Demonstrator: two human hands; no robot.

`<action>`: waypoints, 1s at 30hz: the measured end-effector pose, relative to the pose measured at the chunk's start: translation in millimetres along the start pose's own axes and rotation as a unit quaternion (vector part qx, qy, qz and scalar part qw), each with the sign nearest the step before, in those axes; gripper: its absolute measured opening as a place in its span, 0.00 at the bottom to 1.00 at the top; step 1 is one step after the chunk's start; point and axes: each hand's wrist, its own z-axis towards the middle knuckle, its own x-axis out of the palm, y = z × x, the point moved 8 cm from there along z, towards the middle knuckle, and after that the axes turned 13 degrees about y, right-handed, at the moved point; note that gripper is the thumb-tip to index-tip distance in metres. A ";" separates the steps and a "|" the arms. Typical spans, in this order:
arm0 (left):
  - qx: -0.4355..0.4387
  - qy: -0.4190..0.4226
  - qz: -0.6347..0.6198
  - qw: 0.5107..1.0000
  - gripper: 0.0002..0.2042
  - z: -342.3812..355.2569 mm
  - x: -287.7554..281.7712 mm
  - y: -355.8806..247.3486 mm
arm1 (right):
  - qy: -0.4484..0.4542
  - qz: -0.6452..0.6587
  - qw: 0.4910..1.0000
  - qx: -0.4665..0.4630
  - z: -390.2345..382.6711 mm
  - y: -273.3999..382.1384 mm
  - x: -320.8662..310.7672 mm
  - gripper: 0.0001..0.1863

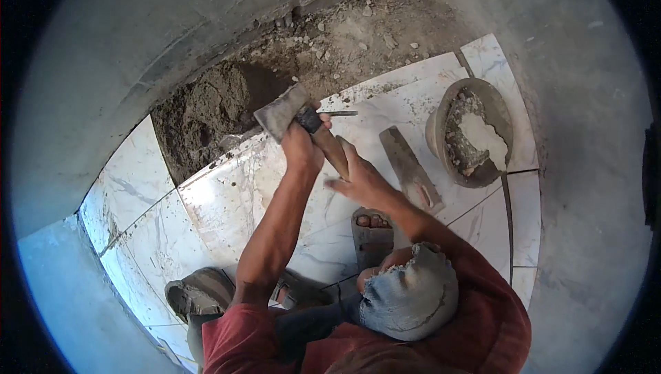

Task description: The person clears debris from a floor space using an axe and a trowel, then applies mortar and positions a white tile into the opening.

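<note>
Mid-frame: left hand [303, 145], right hand [363, 180], both grasping one wood-handled tool [330, 150]; right of centre, one bowl [498, 107], one flat board [405, 159].

Left hand [301, 147] partly hidden behind tool [309, 120]

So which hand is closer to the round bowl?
Right. The right hand is left of the bowl, on the tool's handle; the left hand is farther left, near the tool's head.

Building site, part-laid tiles [134, 185], probably mortar [206, 102]
</note>
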 end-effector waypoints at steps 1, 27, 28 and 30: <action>0.006 0.015 0.027 1.000 0.15 3.7 4.0 0.6 | -0.049 0.038 0.998 0.028 9.1 -8.7 1.6 0.40; 0.109 0.163 0.333 0.922 0.21 179.1 -33.2 27.5 | -0.172 0.367 0.912 0.058 -63.1 -69.4 -84.3 0.35; 0.110 0.158 0.320 0.928 0.21 182.3 -29.4 24.3 | -0.163 0.382 0.908 0.058 -60.5 -68.9 -82.9 0.35; 0.137 0.136 0.300 0.934 0.20 199.1 -14.2 22.5 | -0.165 0.403 0.898 0.058 -55.5 -66.1 -83.3 0.36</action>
